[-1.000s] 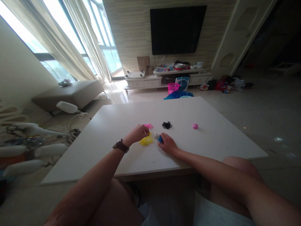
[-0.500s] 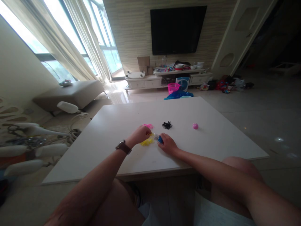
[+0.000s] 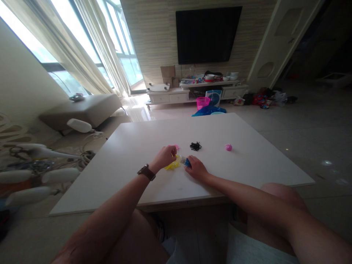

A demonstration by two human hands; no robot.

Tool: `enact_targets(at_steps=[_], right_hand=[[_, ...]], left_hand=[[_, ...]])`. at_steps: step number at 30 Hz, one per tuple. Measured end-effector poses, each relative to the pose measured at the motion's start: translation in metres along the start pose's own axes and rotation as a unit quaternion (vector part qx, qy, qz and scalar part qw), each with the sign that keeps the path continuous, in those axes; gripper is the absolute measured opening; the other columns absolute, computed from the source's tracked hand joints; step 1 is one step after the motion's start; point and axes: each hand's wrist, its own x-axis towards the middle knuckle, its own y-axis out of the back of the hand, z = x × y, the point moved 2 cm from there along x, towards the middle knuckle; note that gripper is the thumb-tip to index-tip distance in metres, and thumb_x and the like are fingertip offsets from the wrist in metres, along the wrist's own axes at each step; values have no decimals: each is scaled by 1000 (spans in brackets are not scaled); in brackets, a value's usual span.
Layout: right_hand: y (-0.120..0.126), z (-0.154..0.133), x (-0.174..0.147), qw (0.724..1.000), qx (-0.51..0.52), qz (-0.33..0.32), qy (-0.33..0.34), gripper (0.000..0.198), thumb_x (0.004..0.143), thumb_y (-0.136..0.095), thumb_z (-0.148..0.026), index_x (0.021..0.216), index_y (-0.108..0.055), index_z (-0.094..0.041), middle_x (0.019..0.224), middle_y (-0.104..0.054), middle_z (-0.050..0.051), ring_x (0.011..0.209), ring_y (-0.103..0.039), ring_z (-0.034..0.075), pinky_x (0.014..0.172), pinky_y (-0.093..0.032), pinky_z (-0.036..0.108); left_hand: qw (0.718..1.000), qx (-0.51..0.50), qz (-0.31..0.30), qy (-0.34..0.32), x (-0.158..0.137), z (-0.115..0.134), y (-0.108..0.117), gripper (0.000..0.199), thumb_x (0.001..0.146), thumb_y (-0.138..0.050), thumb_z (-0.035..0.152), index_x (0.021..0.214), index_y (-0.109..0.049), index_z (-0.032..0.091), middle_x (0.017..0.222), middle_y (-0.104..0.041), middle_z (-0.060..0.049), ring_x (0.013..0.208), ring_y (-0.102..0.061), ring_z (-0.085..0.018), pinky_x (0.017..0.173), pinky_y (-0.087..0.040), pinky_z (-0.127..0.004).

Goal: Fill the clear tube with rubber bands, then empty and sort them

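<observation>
My right hand (image 3: 197, 168) is wrapped round the blue end of a small clear container (image 3: 182, 159), which lies tilted with its clear end to the left. Close to that clear end, my left hand (image 3: 164, 157) is closed in a pinch, with a bit of yellow showing at the fingertips. Below the left fingers lies a pile of thin yellow pieces (image 3: 172, 166). A pink pile (image 3: 177, 147) is partly hidden behind the left hand. Beyond the container sits a heap of small black pieces (image 3: 195, 146). What exactly the pieces are is too small to tell.
A round pink object (image 3: 228, 147) stands to the right on the white table (image 3: 247, 165). Lamp arms with white shades (image 3: 79, 125) are beside the table's left edge. Past the far edge are a pink basket (image 3: 202, 103) and a low TV cabinet (image 3: 169, 97).
My left hand has shifted slightly right and up, closer to the container's clear end, covering more of the pink pile. The right hand and container have stayed put.
</observation>
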Motion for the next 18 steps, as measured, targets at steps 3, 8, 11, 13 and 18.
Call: enact_targets(at_steps=[3,8,11,13,18], right_hand=[[0,0,0,1000,-5,-1,2,12,88,-59,-25,96,-50,-22,97,-60,4,89,-51,21,78,-38,31],[-2,2,0,1000,-6,1,1,12,88,-59,-25,96,-51,-22,97,-60,4,89,-52,21,77,-38,31],[-3,3,-1,1000,-4,5,6,13,87,-59,-25,98,-52,-22,97,-60,5,90,-52,22,78,-38,32],[-4,4,-1,1000,-3,5,10,14,87,-59,-24,98,-52,-22,97,-60,5,90,-52,22,78,-38,32],[-4,4,-1,1000,0,6,14,14,87,-59,-24,99,-52,-22,98,-60,5,90,-52,22,77,-38,32]], left_hand=[[1000,-9,1,-6,0,1,0,12,67,-61,10,73,-68,17,70,-68,0,64,-58,-14,61,-41,-25],[1000,-17,-16,-6,1,3,2,10,69,-62,10,68,-69,17,70,-70,-2,66,-62,-15,66,-46,-26],[996,-69,-51,29,1,3,-1,5,73,-64,12,72,-62,16,71,-70,-2,59,-63,-13,59,-46,-24],[985,-134,-89,58,1,2,-5,10,76,-63,14,79,-54,18,74,-71,-2,52,-62,-11,51,-45,-22],[951,-247,-163,92,-2,0,-14,20,81,-59,13,91,-43,20,82,-73,0,43,-56,-8,43,-43,-19]])
